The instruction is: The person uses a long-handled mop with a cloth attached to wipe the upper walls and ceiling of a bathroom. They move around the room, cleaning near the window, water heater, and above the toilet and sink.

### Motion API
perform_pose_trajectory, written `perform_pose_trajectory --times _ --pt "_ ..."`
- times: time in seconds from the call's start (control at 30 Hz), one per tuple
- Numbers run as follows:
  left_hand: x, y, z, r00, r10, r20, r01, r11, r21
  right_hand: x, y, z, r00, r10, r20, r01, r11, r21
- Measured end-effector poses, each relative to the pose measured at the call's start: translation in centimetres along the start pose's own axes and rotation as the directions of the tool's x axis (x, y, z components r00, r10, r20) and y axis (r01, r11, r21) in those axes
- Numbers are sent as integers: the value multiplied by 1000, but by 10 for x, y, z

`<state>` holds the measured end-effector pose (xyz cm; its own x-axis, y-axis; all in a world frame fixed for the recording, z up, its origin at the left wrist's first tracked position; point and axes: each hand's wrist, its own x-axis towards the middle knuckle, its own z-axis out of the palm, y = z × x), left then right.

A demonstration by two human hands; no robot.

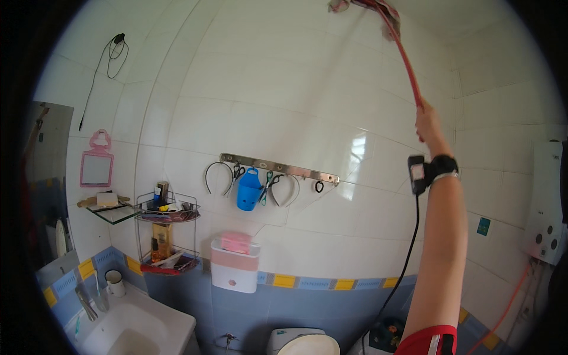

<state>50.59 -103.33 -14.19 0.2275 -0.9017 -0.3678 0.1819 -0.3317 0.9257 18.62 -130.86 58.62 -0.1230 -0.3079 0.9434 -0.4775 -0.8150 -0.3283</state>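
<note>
My right hand (428, 122) is closed around the lower end of a long red pole (406, 60), with the arm stretched upward. At the pole's top, a cloth (392, 22) hangs bunched near the upper edge of the white tiled wall (275, 93). A black device with a cable is strapped at my right wrist. My left hand is out of view. Below and left of the pole, a metal hook rail (290, 170) on the wall carries headbands, scissors and a blue plastic basket (249, 191).
A white washbasin (171, 317), a wire corner shelf (196, 235) and a glass shelf (116, 216) are at left. A tissue box (234, 270) hangs above the toilet (308, 344). A water heater (548, 195) is mounted at right. The black cable (410, 248) runs down beside my arm.
</note>
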Motion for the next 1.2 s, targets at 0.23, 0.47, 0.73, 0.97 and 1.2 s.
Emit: perform_pose_trajectory --times 0.23,0.47,0.73,0.97,1.2 --pt "11 -14 -1 999 -39 30 39 999 -3 -14 -5 -2 997 61 37 -58 996 -70" --pt "23 -49 19 996 -61 62 59 998 32 -100 50 -48 989 67 133 -59 996 -61" --pt "10 -128 34 985 -171 22 169 984 56 -303 149 -132 972 132 192 -82 966 -247" --pt "-17 -199 37 951 -304 -49 308 944 117 -575 183 -209 955 111 275 -64 982 -176" --pt "2 -171 91 991 95 90 -124 909 398 -712 183 -297 724 460 514 -469 875 -122"
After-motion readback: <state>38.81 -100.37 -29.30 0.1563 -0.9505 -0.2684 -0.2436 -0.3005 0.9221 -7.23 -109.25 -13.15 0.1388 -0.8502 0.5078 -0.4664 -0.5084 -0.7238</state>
